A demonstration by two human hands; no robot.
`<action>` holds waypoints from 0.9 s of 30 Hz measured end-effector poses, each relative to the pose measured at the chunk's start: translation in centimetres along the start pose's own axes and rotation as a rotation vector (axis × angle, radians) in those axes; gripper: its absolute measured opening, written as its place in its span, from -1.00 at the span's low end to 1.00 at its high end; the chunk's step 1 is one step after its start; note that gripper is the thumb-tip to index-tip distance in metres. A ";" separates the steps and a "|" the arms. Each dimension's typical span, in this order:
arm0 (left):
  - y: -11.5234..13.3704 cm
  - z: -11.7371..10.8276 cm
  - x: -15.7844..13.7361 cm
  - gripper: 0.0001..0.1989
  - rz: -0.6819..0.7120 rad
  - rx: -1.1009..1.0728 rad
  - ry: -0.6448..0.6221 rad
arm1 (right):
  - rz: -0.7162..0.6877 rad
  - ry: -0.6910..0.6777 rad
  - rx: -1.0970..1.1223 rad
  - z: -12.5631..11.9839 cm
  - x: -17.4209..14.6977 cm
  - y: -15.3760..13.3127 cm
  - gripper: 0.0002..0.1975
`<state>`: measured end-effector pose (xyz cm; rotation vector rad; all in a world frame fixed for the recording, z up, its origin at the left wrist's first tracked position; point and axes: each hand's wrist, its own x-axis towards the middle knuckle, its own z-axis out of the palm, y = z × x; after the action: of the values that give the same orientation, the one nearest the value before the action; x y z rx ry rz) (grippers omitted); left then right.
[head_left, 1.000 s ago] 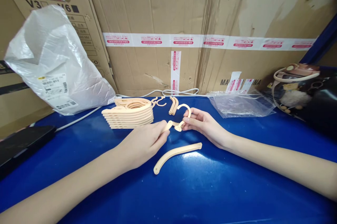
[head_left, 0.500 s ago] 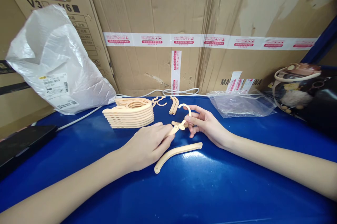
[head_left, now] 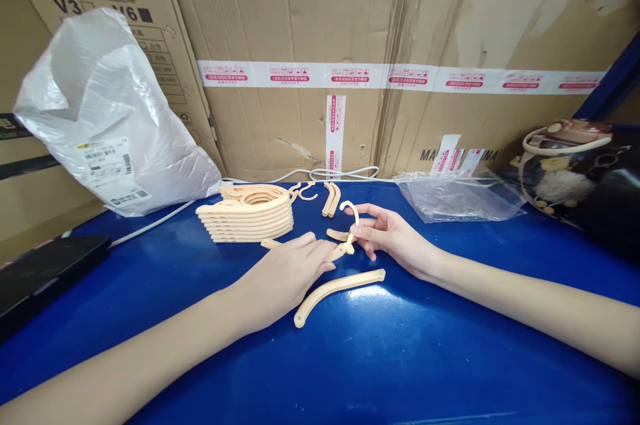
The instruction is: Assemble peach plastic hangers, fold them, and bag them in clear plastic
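Observation:
My left hand (head_left: 287, 272) is closed around a cream plastic hanger arm (head_left: 340, 251), whose ends stick out on both sides of the fingers. Between the fingertips of my right hand (head_left: 387, 232) is a cream hanger hook (head_left: 356, 215), curved end up. The hook's base meets the end of the hanger arm; whether they are joined I cannot tell. Behind the hook, another cream piece (head_left: 337, 235) lies partly hidden by my right hand. A loose curved hanger arm (head_left: 340, 288) rests on the blue table nearer to me.
A stack of cream hangers (head_left: 247, 218) stands behind my left hand, with loose hooks (head_left: 307, 193) and short curved arms (head_left: 330, 200) alongside. At the left are a white plastic bag (head_left: 115, 125) and a black device (head_left: 50, 272). A clear bag (head_left: 460, 198) lies back right, before cardboard (head_left: 300, 125).
The hook and hanger arm have come slightly lower, and the hook has turned. More of the arm's left end shows beyond my left hand.

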<state>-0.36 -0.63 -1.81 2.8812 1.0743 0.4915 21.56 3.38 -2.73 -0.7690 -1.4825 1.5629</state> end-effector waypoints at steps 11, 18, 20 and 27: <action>0.0 0.5 -0.1 -0.62 0.077 0.306 0.043 | -0.078 0.063 -0.129 0.4 -0.2 -0.1 -0.56; -0.1 0.5 0.0 -0.69 -0.008 0.213 -0.023 | -0.181 0.090 -0.206 0.6 -0.4 -0.1 -0.60; 0.0 0.4 0.0 -0.70 -0.028 0.199 -0.053 | -0.208 0.089 -0.232 0.7 -0.6 -0.1 -0.61; 1.2 -0.8 0.2 -0.72 -0.165 0.134 -0.146 | -0.273 0.104 -0.265 0.9 -0.8 0.0 -0.55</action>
<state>0.35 -1.46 -0.86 2.8503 1.3519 0.2060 21.19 2.27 -2.67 -0.7484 -1.6593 1.1224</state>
